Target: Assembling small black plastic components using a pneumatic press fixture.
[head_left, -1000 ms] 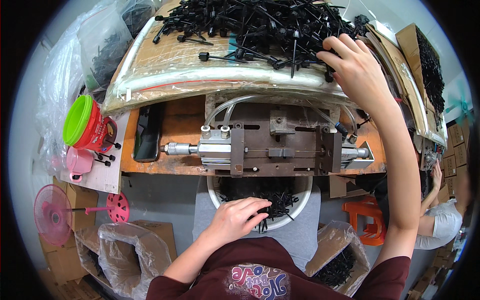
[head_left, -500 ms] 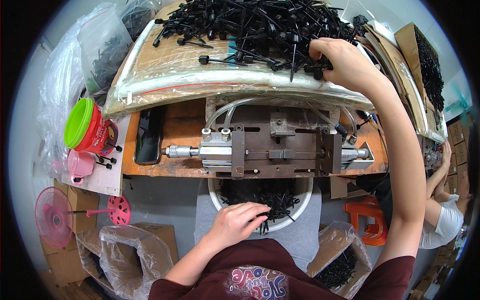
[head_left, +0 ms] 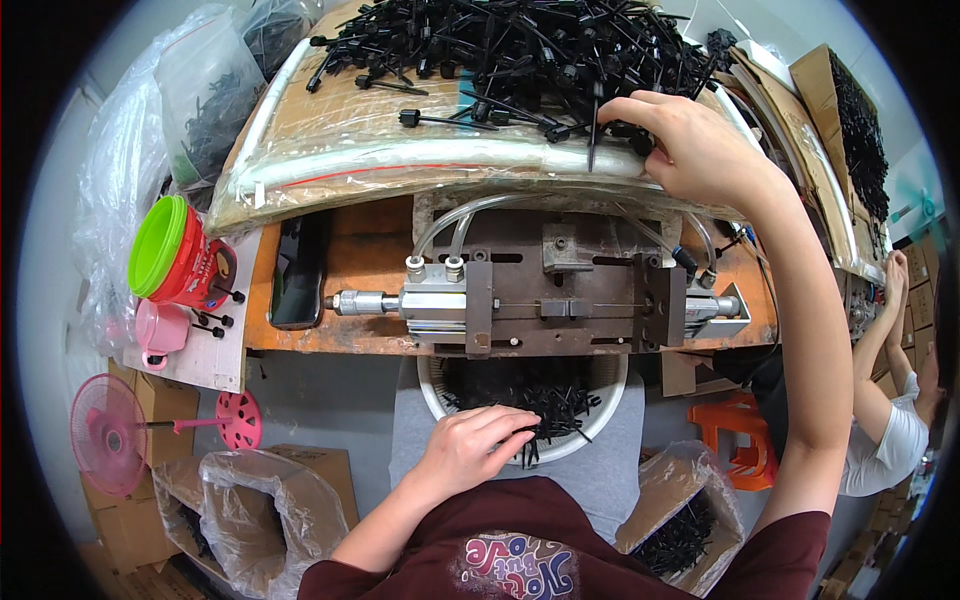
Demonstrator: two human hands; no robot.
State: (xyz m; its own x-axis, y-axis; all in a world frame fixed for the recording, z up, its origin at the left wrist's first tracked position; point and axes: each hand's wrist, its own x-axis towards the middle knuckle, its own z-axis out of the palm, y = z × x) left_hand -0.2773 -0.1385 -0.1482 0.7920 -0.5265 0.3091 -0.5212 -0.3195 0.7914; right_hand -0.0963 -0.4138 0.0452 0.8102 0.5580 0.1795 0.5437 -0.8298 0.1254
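Note:
A large heap of black plastic parts point(head_left: 520, 60), thin stems with knobbed heads, lies on the plastic-wrapped cardboard point(head_left: 330, 125). At its near right edge, my right hand point(head_left: 700, 150) curls thumb and fingers round some black parts; the fingers partly hide them. On my lap, under the bench edge, a white basket point(head_left: 428, 395) holds many similar black parts. Over its near rim rests my left hand point(head_left: 475, 445), fingers bent together and thumb close; what lies inside them is hidden. Between the hands, a metal clamping fixture point(head_left: 560, 308) with two pneumatic cylinders stands on the bench.
On the left are a red bucket point(head_left: 200, 265), a pink cup point(head_left: 160, 328) and a dark phone-like slab point(head_left: 298, 275). A pink fan point(head_left: 108, 433) and plastic-lined boxes point(head_left: 250, 500) stand below. Rightward are an orange stool point(head_left: 735, 430) and another person's arm point(head_left: 880, 350).
My right hand has shifted slightly left and nearer along the heap's edge, its fingers round black parts. My left hand stays at the basket. The other person's arms moved a little.

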